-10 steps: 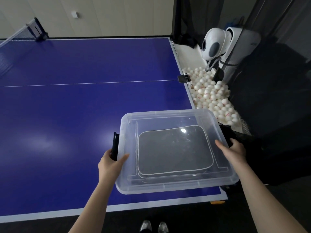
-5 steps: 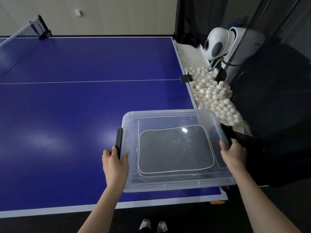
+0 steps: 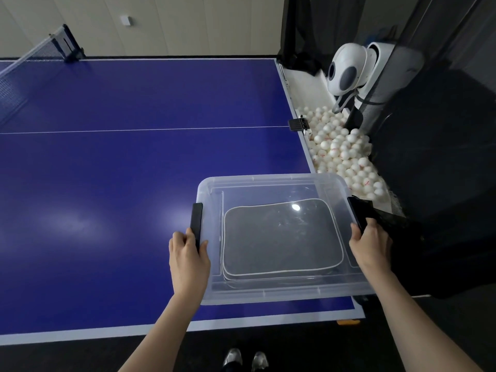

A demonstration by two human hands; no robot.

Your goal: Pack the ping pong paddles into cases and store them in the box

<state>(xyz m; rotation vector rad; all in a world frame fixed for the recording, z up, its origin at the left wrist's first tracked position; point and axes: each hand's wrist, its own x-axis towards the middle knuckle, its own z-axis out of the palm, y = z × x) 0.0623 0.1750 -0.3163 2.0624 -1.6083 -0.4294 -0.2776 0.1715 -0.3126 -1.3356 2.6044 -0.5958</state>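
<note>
At the near right corner of the blue worktop [image 3: 107, 170] sits the clear box [image 3: 268, 296], its lid [image 3: 268, 182] on top, and both hands are on it. The left hand [image 3: 188, 260] is at the box's left side: its fingers [image 3: 178, 237] are curled round the lower end of the black left clip [image 3: 196, 217], with the thumb lying on the lid's edge just beside it. The clip stands upright against the box wall, its upper half bare above the knuckles. Over on the other side, the right hand [image 3: 371, 245] does the same, fingers [image 3: 373, 224] wrapped over the near end of the black right clip [image 3: 354, 209], thumb against the lid's rim. So the box lies squarely between the two hands, each one gripping a clip.

Look through the lid: a grey case [image 3: 281, 237] with white piping lies flat in the box. A second line of piping shows at its near and left edges, one under the other, so a stack, though how many I cannot tell. A ceiling light glints on the lid above the case's far right corner.

Beyond the right edge of the worktop, a white tray [image 3: 303, 84] holds a heap of white balls [image 3: 341, 149], with a white ball machine [image 3: 346, 68] standing at its far end. The net [image 3: 16, 76] crosses the far left corner. Down below, two shoes [image 3: 245, 358] on the dark floor.
</note>
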